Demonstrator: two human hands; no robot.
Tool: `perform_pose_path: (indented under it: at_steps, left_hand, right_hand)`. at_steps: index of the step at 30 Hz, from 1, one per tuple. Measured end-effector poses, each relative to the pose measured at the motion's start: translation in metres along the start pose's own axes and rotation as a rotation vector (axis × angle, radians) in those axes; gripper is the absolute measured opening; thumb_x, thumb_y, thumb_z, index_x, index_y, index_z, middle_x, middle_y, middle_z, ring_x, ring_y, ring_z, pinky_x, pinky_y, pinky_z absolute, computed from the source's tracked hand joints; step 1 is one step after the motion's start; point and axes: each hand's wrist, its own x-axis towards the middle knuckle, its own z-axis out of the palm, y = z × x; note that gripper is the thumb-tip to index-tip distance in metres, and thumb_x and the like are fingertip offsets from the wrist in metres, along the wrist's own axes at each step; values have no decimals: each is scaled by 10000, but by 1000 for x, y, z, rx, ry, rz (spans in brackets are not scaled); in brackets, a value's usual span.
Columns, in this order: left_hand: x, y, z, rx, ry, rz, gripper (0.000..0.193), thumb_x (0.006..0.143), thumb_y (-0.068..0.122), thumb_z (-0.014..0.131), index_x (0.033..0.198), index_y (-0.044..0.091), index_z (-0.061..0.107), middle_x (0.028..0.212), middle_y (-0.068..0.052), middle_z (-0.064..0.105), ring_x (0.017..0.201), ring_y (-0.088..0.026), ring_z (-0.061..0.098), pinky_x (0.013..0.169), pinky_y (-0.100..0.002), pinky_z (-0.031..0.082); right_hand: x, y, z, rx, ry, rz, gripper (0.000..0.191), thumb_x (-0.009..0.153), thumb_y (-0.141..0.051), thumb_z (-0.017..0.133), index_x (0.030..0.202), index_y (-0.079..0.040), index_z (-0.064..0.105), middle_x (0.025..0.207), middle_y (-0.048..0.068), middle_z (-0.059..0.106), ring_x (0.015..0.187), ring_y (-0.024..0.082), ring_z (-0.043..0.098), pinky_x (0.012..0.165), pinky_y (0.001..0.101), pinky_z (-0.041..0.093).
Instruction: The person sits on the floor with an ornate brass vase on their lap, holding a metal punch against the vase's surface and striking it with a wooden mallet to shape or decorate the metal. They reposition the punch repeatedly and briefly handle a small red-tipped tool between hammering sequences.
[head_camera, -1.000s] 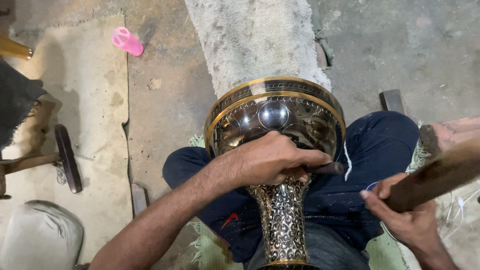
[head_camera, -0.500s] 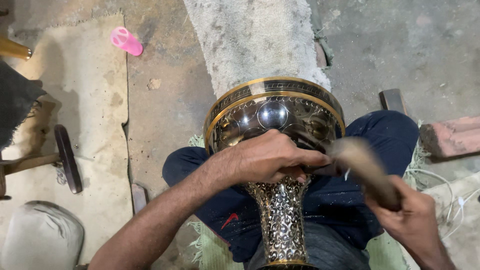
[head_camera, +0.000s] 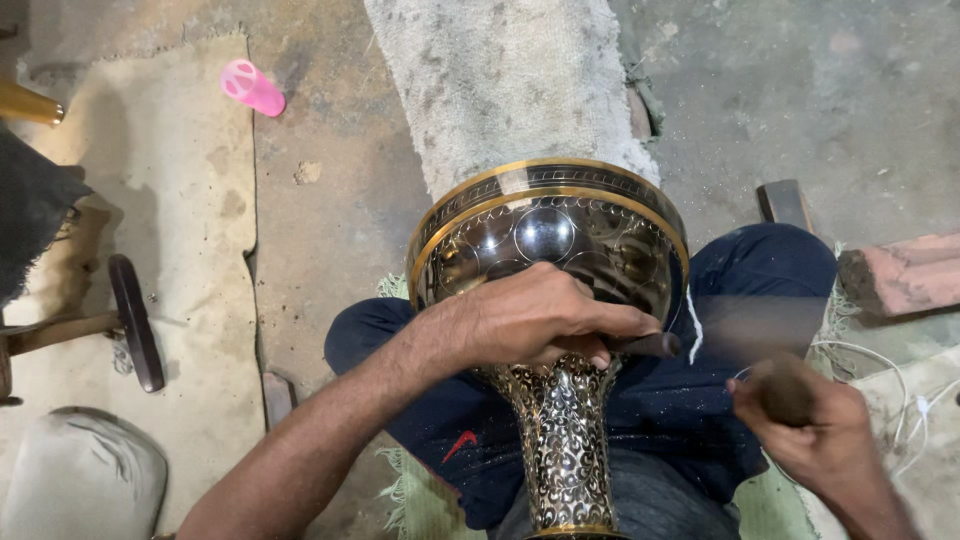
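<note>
**Engraved goblet steadied across the lap, chisel set at its neck**

Nearest the camera, the right hand (head_camera: 815, 440) is closed around a wooden mallet handle (head_camera: 785, 392); the mallet's head is a motion blur, so its position cannot be fixed. The left hand (head_camera: 540, 320) lies curled over the goblet (head_camera: 555, 300), fingers pressed together around a short dark chisel (head_camera: 655, 346) whose tip shows at the fingertips, just beside the junction of bowl and stem. That grip appears to serve two ends: pinning the goblet down and holding the chisel in place.

The goblet rests on its side across the person's lap (head_camera: 760, 300), which cradles it. Its long axis runs away from the camera: patterned stem nearest, gold-rimmed bowl pointing away toward the grey rolled cushion (head_camera: 500, 90).

Farther off on the floor lies a pink cup (head_camera: 252, 88).
</note>
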Motion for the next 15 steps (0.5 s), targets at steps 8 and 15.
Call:
perform_pose_path:
  at_steps: [8, 15]
  left_hand:
    - [-3, -12, 8, 0, 22, 34, 497, 936, 169, 698, 1420, 145, 585, 989, -70, 792, 828, -182, 778, 735, -366, 642]
    - [0, -14, 9, -32, 59, 21, 538, 918, 225, 747, 1417, 147, 560, 958, -60, 781, 825, -178, 779, 725, -358, 644]
  right_hand:
    - [-8, 15, -5, -198, 213, 1, 186, 851, -166, 815, 895, -113, 642, 630, 20, 612, 551, 125, 557, 511, 271, 482]
    - [9, -4, -4, -278, 163, 56, 287, 770, -133, 791, 1026, -48, 692, 657, 75, 651, 564, 165, 639, 547, 346, 507]
